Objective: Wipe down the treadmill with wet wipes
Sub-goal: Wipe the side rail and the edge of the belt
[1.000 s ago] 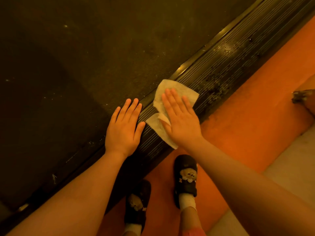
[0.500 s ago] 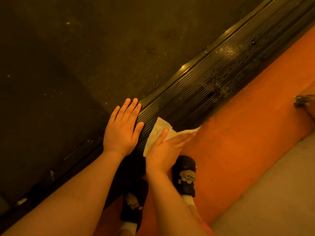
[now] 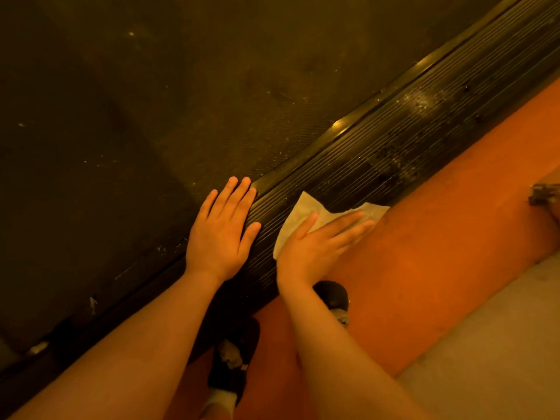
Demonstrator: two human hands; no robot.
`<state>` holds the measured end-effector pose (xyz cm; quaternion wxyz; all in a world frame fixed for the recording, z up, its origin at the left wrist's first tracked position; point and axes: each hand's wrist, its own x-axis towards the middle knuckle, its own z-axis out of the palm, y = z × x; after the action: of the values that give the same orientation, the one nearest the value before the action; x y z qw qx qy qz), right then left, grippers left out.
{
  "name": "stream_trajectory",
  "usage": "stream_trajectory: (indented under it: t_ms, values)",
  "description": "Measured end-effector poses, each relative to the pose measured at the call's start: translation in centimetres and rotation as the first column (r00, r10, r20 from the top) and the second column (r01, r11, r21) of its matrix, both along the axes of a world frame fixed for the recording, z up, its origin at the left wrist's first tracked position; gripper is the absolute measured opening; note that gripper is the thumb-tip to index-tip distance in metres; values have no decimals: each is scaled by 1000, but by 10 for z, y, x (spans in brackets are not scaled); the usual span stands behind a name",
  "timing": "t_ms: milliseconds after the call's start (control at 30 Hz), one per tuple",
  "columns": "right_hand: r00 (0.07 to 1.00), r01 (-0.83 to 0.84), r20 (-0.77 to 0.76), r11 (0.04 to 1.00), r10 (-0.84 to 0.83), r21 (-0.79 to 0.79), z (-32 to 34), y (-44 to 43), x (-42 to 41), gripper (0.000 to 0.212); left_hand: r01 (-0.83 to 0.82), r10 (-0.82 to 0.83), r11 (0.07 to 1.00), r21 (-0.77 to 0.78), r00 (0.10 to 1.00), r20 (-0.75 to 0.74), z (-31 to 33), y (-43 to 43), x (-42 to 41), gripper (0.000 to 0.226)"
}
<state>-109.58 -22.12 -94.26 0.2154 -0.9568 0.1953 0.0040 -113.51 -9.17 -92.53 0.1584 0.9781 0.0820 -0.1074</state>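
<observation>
Pressing the wet wipe (image 3: 298, 213) flat under my right hand (image 3: 315, 247), fingers straight and together, I am covering the outer edge of the ribbed side rail (image 3: 394, 140). My left hand (image 3: 222, 228), fingers straight, is bracing across belt (image 3: 151, 116) and rail, I judge to steady me.

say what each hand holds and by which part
Nothing is gripped. The right hand presses the wet wipe on the side rail, fingers over its middle; the left hand holds nothing.

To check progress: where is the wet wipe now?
Head view, right of centre: the wet wipe lies on the outer edge of the ribbed side rail, under the right hand.
</observation>
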Motion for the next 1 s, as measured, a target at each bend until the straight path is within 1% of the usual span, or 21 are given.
stream_trajectory:
  t_ms: [100,233,300,367,433,467,500,533,567,600,633,667,767,800,833,867,933,1000]
  values:
    - [1000,-18,21,998,19,-56,-5,-23,39,73,0,0,1000,-11,1000,3,1,0,0,61]
    - [998,29,56,998,-26,-62,-8,-42,80,75,-4,4,1000,-6,1000,3,3,0,1,61]
    - [999,29,38,997,-27,-75,-5,-33,70,74,1,-1,1000,-4,1000,4,2,0,1,61]
    - [1000,-8,14,995,9,-96,1,-18,42,74,4,-4,1000,6,1000,-1,2,0,1,61]
    - [995,-100,-11,986,99,-131,8,-12,21,74,9,-9,1000,11,1000,-11,2,0,1,62]
    - [985,-172,-25,973,170,-153,8,-16,19,75,10,-10,1000,9,1000,-11,2,0,1,62]
    - [957,-292,-46,940,288,-176,9,-23,22,76,11,-11,1000,3,1000,-11,2,0,1,62]
    - [899,-438,-62,877,435,-199,10,-30,31,77,11,-11,1000,-1,1000,-11,2,0,1,62]
    - [818,-569,-60,790,572,-227,9,-35,43,77,9,-9,1000,-1,1000,-9,2,0,1,62]
    - [747,-652,-49,715,663,-253,7,-37,60,77,5,-5,1000,2,1000,-8,3,0,1,62]
    - [713,-683,-46,678,700,-271,5,-36,79,77,4,-4,1000,1,1000,-6,3,0,1,62]
    - [718,-677,-48,679,695,-283,4,-33,96,76,4,-4,1000,-2,1000,-4,3,0,1,62]
    - [817,-564,-57,776,573,-282,4,-18,109,73,-1,1,1000,-4,1000,6,3,0,0,62]
    - [836,-537,-52,796,546,-278,6,-12,98,72,3,-3,1000,-4,1000,7,2,0,0,61]
    - [829,-549,-55,791,557,-270,6,-5,81,72,6,-6,1000,-4,1000,7,2,0,0,61]
    - [794,-598,-67,757,604,-265,6,1,61,72,9,-9,1000,-3,1000,7,1,1,0,61]
    - [684,-720,-119,642,720,-263,8,5,33,73,18,-18,1000,5,1000,2,0,1,0,61]
    - [591,-795,-136,546,796,-264,8,0,41,73,19,-19,1000,11,1000,-2,0,0,1,62]
